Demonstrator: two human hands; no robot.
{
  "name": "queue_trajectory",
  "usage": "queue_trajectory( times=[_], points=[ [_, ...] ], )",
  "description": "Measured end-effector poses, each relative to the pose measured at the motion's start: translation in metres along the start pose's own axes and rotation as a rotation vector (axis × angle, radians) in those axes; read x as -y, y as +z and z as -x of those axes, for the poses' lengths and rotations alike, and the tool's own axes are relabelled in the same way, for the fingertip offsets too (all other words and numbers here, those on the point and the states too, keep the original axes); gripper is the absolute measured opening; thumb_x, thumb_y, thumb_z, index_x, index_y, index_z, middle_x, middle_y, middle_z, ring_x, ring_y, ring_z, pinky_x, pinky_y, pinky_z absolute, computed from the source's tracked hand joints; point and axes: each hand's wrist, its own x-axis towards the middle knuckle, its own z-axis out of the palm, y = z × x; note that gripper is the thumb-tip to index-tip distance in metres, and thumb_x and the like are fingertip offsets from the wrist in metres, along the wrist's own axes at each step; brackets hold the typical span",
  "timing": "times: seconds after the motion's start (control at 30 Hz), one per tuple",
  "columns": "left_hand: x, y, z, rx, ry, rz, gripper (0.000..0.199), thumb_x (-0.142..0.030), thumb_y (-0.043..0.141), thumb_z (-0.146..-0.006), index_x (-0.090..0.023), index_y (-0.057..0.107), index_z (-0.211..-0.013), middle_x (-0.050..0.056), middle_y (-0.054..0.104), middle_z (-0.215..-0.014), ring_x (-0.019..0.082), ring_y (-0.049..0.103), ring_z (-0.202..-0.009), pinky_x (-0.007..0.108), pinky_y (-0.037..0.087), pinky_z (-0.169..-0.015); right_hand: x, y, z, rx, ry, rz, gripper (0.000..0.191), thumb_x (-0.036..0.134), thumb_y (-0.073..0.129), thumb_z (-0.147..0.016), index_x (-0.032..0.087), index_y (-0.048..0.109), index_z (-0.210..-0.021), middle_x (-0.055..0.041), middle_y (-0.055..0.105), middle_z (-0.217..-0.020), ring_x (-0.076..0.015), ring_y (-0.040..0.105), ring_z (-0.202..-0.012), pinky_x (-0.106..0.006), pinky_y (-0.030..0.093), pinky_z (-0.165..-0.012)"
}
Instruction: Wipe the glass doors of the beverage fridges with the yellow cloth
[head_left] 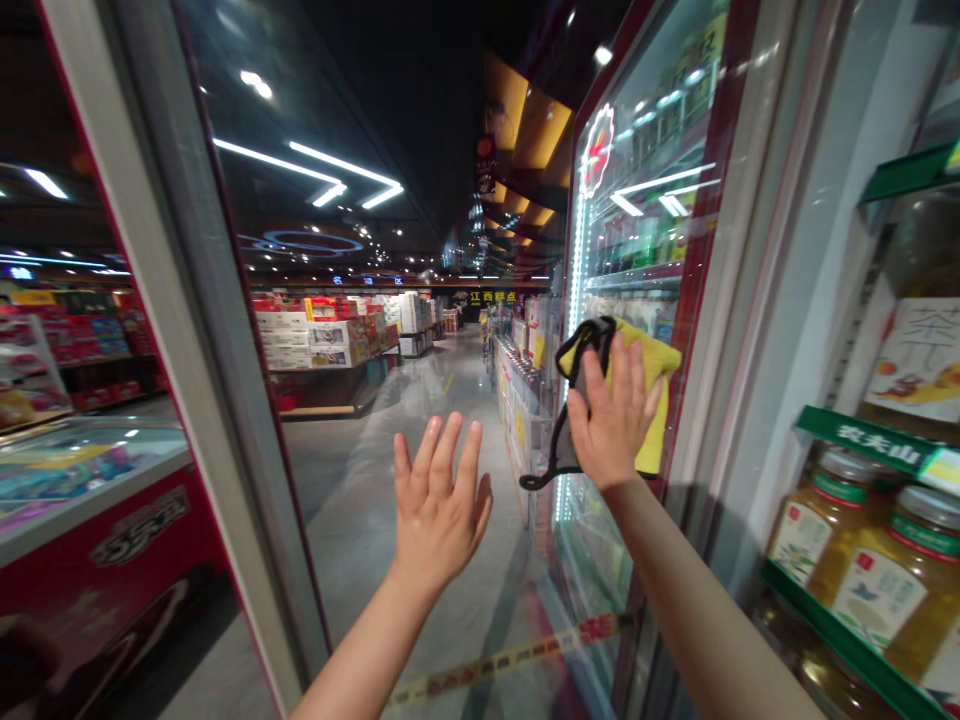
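My right hand (pixel 616 415), fingers extended, flattens a yellow-and-grey, black-edged cloth (pixel 661 362) against the glass door (pixel 457 375), right of centre; my left hand (pixel 439 500), fingers spread, is empty at lower centre.

The right hand (pixel 619 415) lies flat, fingers extended, on a yellow and grey cloth (pixel 664 365) with black edging, against the clear pane of a door; the left hand (pixel 439 510) is raised beside it, palm forward, fingers spread, though whether it touches the pane is unclear; a yellow lettered strip (pixel 525 656) crosses low down; on the right, jars (pixel 877 590) with green-banded lids stand on a shelf (pixel 832 625) with a green edge; on the left is a red freezer (pixel 150 580); stacked boxes (pixel 315 340) stand farther back, beneath angled ceiling lights (pixel 345 175).
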Motion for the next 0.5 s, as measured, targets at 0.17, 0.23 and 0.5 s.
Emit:
queue_trajectory(
  times=[0.17, 0.23, 0.5],
  points=[
    [0.002, -0.004, -0.001, 0.003, 0.027, -0.006, 0.076, -0.024, 0.058, -0.095, -0.019, 0.023, -0.162, 0.017, 0.044, -0.158, 0.028, 0.027, -0.155, 0.054, 0.013, -0.129, -0.005, -0.01, 0.052, 0.079, -0.397, -0.065, 0.051, 0.038, 0.059, -0.095, 0.039, 0.053, -0.145, -0.004, 0.057, -0.151, -0.026, 0.041, -0.147, -0.053, 0.015, -0.125],
    [0.007, -0.009, 0.001, 0.013, 0.047, -0.018, 0.075, -0.022, 0.059, -0.094, -0.019, 0.026, -0.161, 0.017, 0.042, -0.16, 0.028, 0.026, -0.156, 0.051, 0.017, -0.129, -0.023, -0.011, 0.06, 0.043, -0.409, -0.081, 0.05, 0.038, 0.061, -0.094, 0.038, 0.055, -0.144, -0.0045, 0.06, -0.148, -0.0257, 0.046, -0.144, -0.05, 0.019, -0.124],
    [0.024, -0.025, 0.014, 0.039, 0.01, -0.089, 0.077, -0.021, 0.06, -0.093, -0.018, 0.025, -0.161, 0.017, 0.033, -0.165, 0.029, 0.024, -0.156, 0.048, 0.025, -0.127, 0.025, 0.0, -0.012, 0.005, -0.035, -0.027, 0.055, 0.04, 0.05, -0.1, 0.032, 0.043, -0.154, -0.0122, 0.038, -0.164, -0.0353, 0.03, -0.153, -0.069, 0.019, -0.118]
  ],
)
